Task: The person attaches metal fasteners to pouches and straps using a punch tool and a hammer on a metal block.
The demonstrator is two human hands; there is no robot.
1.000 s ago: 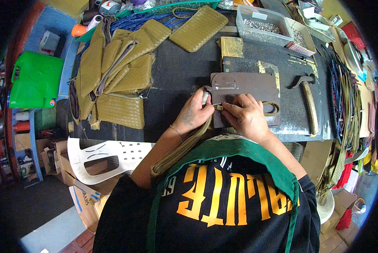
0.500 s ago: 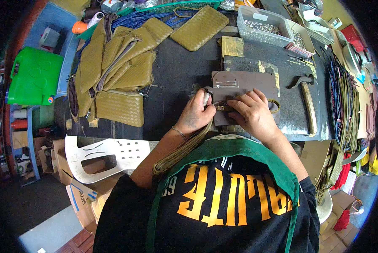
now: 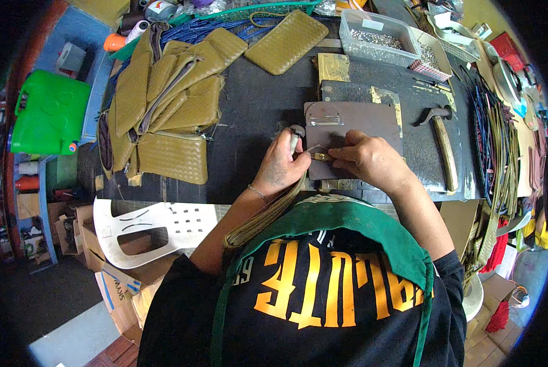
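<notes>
My left hand (image 3: 280, 164) is closed around a tool with a pale shaft and a dark rounded end (image 3: 297, 131), which pokes out above the thumb. The same hand grips an olive strap bundle (image 3: 264, 211) that trails down over my left forearm toward my lap. Between the two hands a small gold-coloured metal fitting (image 3: 319, 157) shows at the strap's end. My right hand (image 3: 371, 160) has its fingertips pinched at the fitting's right side; what they hold there is mostly covered. Beneath both hands lies a brown board (image 3: 371, 119) bearing a small clear piece (image 3: 326, 120).
Olive woven pouches (image 3: 182, 92) are heaped at the left, and another pouch (image 3: 289, 43) lies farther back. A hammer (image 3: 444, 147) rests to the right. Behind stand a clear bin of metal bits (image 3: 381, 40) and a patterned box (image 3: 431, 58). Several strap bundles (image 3: 491, 134) hang at the right edge.
My right hand has drawn its fingers into a pinch near the fitting, with the wrist turned. An olive loop beside it no longer shows. My left hand keeps nearly the same hold.
</notes>
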